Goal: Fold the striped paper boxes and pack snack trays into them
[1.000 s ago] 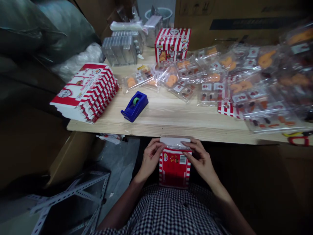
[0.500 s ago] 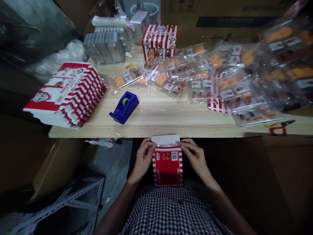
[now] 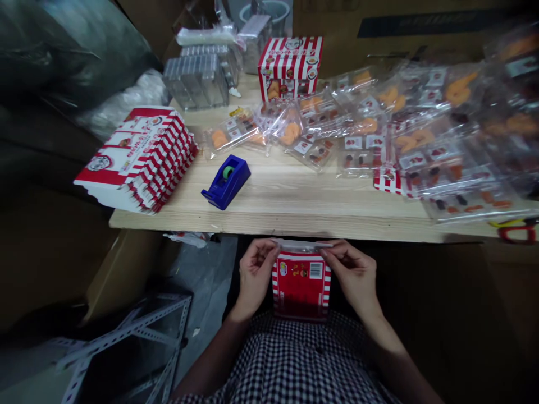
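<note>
A red and white striped cardboard box rests against my lap, just below the table's front edge. My left hand pinches its upper left corner between thumb and fingers. At the upper right corner my right hand grips it the same way. Between the hands, the box's white top flap is folded partway over, seen nearly edge-on. Clear plastic shows in a narrow gap under the flap. What else lies inside the box is hidden.
On the wooden table stand a blue tape dispenser, a stack of flat striped cartons, a finished-looking striped box and clear plastic cases. Many bagged toy food sets cover the right side, near red-handled scissors.
The white flap has tipped from standing up to folded partway down over the box opening. Both hands keep hold of the corners. The whole view has shifted, with table things appearing further right.
</note>
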{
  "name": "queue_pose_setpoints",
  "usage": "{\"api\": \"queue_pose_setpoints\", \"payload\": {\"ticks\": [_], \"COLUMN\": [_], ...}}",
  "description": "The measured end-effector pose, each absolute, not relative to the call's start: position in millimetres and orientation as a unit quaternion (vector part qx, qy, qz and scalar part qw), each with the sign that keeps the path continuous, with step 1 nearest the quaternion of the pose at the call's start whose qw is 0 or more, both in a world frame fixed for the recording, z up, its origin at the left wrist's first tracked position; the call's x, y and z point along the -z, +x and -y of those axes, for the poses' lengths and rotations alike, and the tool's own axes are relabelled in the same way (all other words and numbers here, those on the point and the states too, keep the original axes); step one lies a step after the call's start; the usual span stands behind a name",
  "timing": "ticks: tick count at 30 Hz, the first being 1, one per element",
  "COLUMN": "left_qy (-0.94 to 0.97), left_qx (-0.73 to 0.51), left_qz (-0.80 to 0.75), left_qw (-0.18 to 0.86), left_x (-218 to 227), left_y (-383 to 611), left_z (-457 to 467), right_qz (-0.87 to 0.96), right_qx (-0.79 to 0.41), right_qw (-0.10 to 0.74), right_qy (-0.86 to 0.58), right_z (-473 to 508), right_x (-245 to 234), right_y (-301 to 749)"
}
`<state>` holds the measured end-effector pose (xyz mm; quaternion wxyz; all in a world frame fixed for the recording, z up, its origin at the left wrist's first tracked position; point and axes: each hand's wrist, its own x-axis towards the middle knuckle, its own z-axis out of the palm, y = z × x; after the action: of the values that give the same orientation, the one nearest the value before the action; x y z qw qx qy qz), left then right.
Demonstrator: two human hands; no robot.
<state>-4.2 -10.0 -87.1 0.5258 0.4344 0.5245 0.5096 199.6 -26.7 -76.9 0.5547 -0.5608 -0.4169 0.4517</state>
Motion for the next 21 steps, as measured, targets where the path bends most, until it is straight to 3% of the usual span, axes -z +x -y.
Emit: {"api": "queue_pose_setpoints", "payload": {"ticks": [3,8,15,21], "left_qy": [0.366,0.353,0.462,0.525], "left_qx": [-0.536,-0.436,-0.378,-0.333], "left_qz": [-0.489,-0.47,-0.443,-0.428], "left_qw": [0.583,0.682,0.669,0.656], "left_x": [80.0,92.8,99.7,89.5], "left_y": [-6.4,-11.8,-24.7,-30.3], "left_z": [3.1,-7.3,-13.2,-18.8], "right_qz": [0.416,0.354,0.563,0.571], "right_qx": [-0.447,-0.505,-0.513,-0.579], "right_qw": [0.556,0.556,0.424,0.37], "right_qy": [-0.564,-0.557,-0.49,-0.449], "right_z": [23.1,15.5,9.3,7.1], "right_x": [70.5,93.6,97.6,84.7], "right_y": [198.8,199.6,230.2,247.1]}}
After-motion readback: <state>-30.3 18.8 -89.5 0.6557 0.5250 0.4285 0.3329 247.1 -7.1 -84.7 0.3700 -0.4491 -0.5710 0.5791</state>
